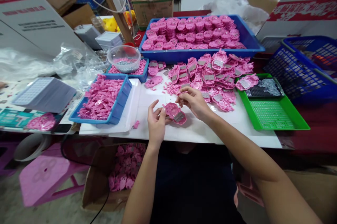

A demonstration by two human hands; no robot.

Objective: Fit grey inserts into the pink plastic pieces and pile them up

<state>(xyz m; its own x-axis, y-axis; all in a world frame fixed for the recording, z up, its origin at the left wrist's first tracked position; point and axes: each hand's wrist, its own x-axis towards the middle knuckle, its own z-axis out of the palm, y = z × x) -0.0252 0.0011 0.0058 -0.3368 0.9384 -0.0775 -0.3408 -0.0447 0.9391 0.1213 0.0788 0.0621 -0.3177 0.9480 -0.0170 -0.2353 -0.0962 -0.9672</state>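
Observation:
My left hand grips a pink plastic shell by its left side, thumb on top. The shell has a round recess and a grey rectangular plate on its lower right, and it is held just above the white table sheet. Beside the shell's upper right, my right hand has its fingertips pinched together; what they hold, if anything, is too small to make out. Small pink pegs lie scattered behind the hands. A heap of similar pink shells with grey plates spreads just past my right hand.
A blue tray of stacked pink pieces stands at the back. Left are a blue bin of long pink parts and a clear bowl of small metal bits. A green tray and a blue basket stand right.

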